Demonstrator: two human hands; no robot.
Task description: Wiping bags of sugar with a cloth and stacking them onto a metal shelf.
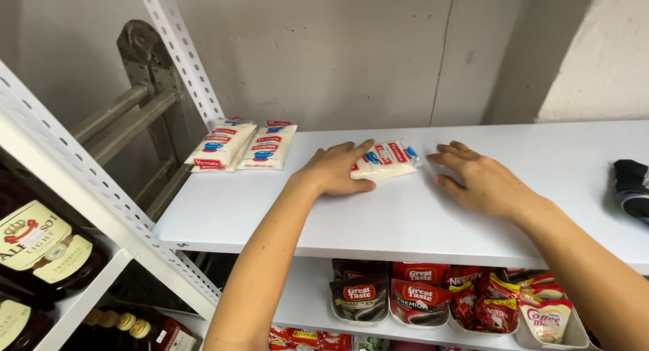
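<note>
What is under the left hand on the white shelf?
The left hand rests on one end of a white packet lying flat on the shelf. The packet's covered end is hidden.

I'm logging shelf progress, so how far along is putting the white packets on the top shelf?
Done: two stacks of white packets lie side by side at the back left of the white shelf. In hand: the left hand rests on one more white packet mid-shelf; the right hand lies flat beside it, apart. Left: that packet is not yet with the stacks; the shelf between them is bare.
</note>
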